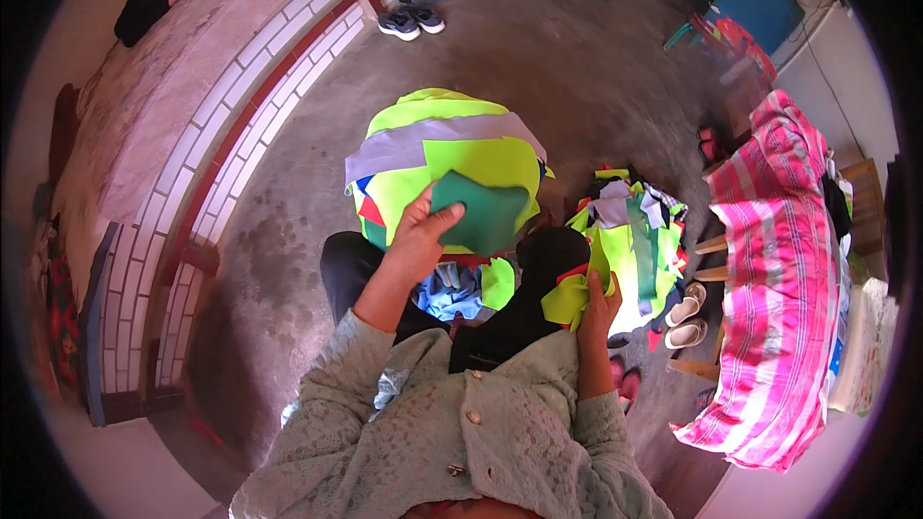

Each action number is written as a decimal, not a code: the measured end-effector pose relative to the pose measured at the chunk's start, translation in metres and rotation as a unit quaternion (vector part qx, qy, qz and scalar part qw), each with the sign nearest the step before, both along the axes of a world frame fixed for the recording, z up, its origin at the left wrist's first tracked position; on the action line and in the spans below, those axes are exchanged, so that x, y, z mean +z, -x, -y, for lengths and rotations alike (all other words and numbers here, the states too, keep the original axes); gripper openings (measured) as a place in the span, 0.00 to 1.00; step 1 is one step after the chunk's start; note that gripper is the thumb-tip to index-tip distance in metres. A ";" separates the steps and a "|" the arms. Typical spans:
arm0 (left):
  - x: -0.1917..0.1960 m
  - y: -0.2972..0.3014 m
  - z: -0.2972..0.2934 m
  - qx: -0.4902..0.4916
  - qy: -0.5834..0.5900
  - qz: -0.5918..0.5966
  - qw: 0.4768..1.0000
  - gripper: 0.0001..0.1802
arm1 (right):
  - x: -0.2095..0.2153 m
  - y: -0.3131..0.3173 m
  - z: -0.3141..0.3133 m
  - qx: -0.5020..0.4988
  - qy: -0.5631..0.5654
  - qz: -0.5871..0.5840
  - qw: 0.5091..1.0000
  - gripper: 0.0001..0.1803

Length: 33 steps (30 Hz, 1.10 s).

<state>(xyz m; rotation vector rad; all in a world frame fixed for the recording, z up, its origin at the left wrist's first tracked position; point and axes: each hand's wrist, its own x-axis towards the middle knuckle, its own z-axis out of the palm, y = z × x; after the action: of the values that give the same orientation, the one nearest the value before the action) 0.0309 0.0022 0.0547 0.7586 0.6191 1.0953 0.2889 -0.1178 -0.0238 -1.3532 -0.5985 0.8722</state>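
Note:
My left hand point(423, 231) pinches the edge of a dark green piece of cloth point(486, 218), thumb on top. The cloth hangs over a rounded heap of neon yellow fabric point(481, 163), which has a grey strip point(404, 147) across it. Beside my right knee, my right hand point(598, 309) is closed on a crumpled neon yellow piece of cloth point(565, 302), with a bit of red at its edge. Just right of that hand lies a second pile of cloth scraps point(620, 255) in yellow, grey and green. Blue cloth point(450, 290) shows between my legs.
On the right, a pink plaid cloth point(774, 298) covers furniture with wooden legs. Pale slippers point(686, 315) lie beside it. A white-tiled ledge point(231, 86) curves along the left, with dark shoes point(411, 22) near its far end. A blue panel point(757, 8) stands at the back right.

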 end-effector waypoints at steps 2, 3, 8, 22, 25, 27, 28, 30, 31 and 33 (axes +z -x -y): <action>0.017 0.002 -0.017 -0.003 0.004 0.005 1.000 0.19 | 0.001 0.003 -0.002 -0.006 -0.002 -0.028 1.000 0.07; 0.020 0.003 -0.029 0.006 0.005 -0.007 1.000 0.19 | -0.003 0.000 -0.002 0.008 0.002 0.019 1.000 0.07; 0.054 0.008 -0.088 0.020 -0.037 0.001 0.999 0.20 | -0.008 -0.004 0.001 0.004 0.010 0.047 0.999 0.07; -0.065 0.085 -0.191 0.136 0.036 -0.285 0.948 0.30 | 0.013 0.008 -0.008 -0.012 0.021 0.035 0.999 0.07; -0.065 0.083 -0.189 0.151 0.016 -0.315 0.937 0.31 | 0.009 0.003 -0.005 -0.017 0.031 0.047 0.998 0.07; -0.082 0.092 -0.199 0.168 -0.032 -0.362 0.916 0.31 | -0.002 -0.002 -0.005 -0.014 0.021 0.058 0.998 0.07; -0.084 0.096 -0.203 0.179 -0.038 -0.364 0.913 0.31 | -0.006 -0.004 -0.004 -0.019 0.019 0.064 0.998 0.07; -0.078 0.096 -0.194 0.179 -0.042 -0.374 0.909 0.30 | 0.005 0.002 -0.003 -0.033 0.041 0.034 0.998 0.07; -0.088 0.107 -0.191 0.205 -0.074 -0.306 0.927 0.31 | 0.000 -0.002 -0.003 -0.014 0.034 0.032 0.999 0.08; -0.092 0.115 -0.183 0.254 -0.077 -0.354 0.897 0.30 | -0.006 -0.003 -0.003 -0.028 0.031 0.035 0.999 0.08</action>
<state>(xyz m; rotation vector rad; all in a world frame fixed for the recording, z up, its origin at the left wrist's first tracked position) -0.0837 0.1851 -0.0377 1.1885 1.4218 1.3476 0.2924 -0.1144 -0.0296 -1.4544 -0.5894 0.8070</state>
